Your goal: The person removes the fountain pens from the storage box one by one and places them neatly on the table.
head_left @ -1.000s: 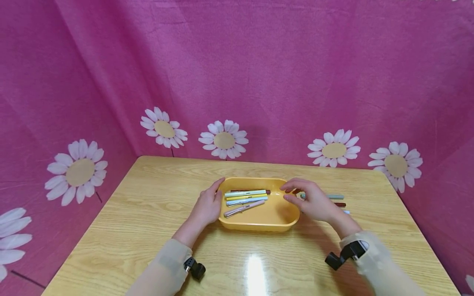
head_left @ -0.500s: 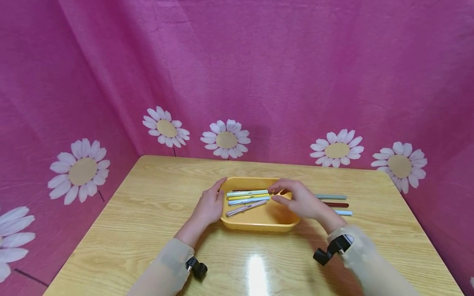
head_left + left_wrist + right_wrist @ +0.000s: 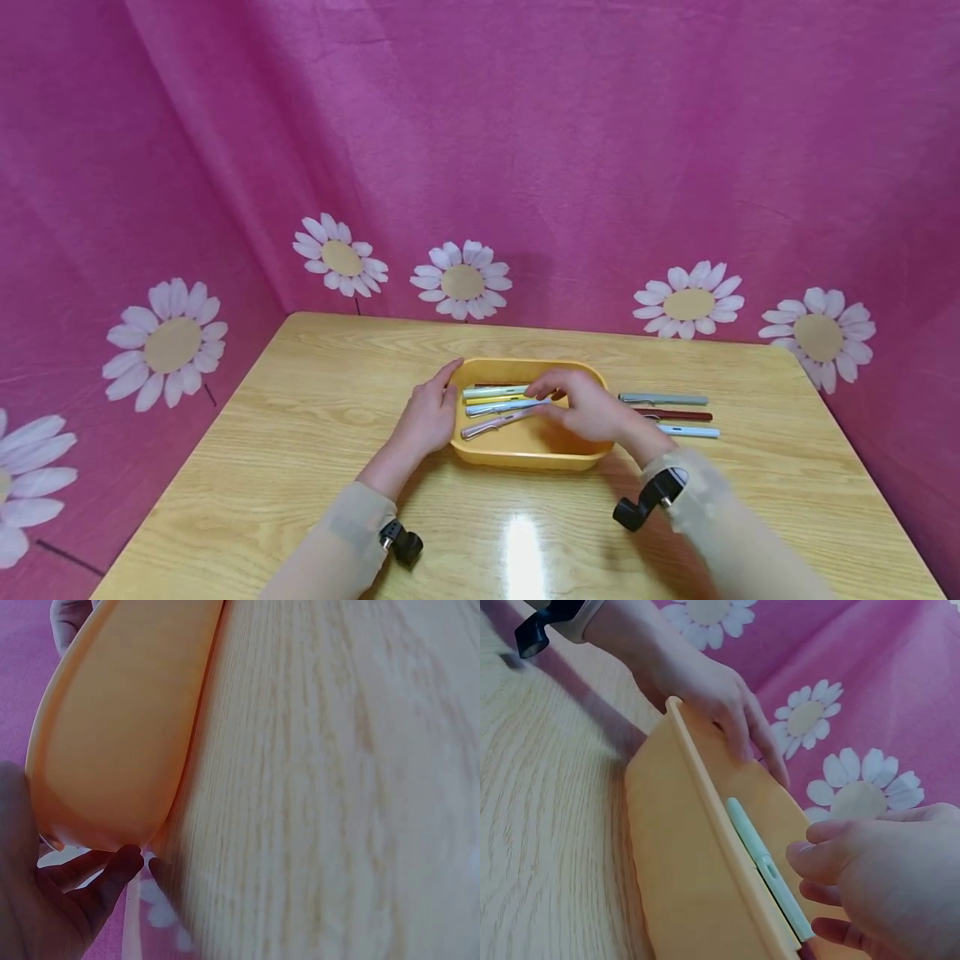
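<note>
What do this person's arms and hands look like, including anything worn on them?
The left hand and right hand are bare, without gloves. Both arms wear pale beige long sleeves. Near each wrist sits a small black camera mount with a rounded end; no cables or markings are discernible.

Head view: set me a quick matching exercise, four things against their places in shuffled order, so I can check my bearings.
Things
1. Left hand
2. Yellow pen
3. Pink pen
4. Grey-green pen

Places
A. In the yellow-orange tray, nearest of its pens
B. On the table right of the tray, farthest of three pens
C. At the tray's left end
D. Between a pale green pen and a light blue pen

Pairs: 1-C, 2-D, 3-A, 4-B
</note>
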`<state>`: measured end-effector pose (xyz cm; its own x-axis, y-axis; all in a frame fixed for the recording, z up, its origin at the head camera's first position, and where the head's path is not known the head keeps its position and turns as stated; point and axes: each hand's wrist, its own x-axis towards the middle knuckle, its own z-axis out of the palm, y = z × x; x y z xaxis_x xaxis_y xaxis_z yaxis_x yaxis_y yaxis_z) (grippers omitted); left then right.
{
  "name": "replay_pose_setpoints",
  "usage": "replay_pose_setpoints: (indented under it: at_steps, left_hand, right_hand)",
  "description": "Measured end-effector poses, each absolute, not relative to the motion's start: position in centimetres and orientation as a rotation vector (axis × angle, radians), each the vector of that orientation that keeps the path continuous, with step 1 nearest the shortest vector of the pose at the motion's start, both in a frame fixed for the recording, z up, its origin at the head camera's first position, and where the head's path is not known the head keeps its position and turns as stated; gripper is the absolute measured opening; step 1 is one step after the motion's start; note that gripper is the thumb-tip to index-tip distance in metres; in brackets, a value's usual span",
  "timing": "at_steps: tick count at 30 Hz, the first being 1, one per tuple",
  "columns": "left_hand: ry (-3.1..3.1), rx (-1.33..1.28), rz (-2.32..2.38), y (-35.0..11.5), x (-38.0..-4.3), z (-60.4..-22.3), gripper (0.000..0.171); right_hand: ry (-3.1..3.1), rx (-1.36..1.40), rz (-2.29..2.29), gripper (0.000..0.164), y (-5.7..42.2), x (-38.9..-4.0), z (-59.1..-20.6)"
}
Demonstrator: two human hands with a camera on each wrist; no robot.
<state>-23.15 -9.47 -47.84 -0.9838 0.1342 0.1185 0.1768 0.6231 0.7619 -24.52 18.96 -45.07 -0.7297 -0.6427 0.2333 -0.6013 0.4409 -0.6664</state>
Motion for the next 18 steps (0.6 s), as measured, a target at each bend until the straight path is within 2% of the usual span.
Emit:
replay_pose_setpoints:
  at_steps: [9,18]
  left_hand:
    - [-2.793,-0.268,-1.293,-9.4,-23.2,-47.9,0.049]
    - [-2.806,-0.255,-1.286,-9.4,-23.2,-47.8,0.050]
  right_hand:
    - [2.591,-1.178,-1.141,0.019,17.8,-24.9,-46.0]
    - [2.564,-1.100,-1.114,0.014,16.6,-25.4,-46.4]
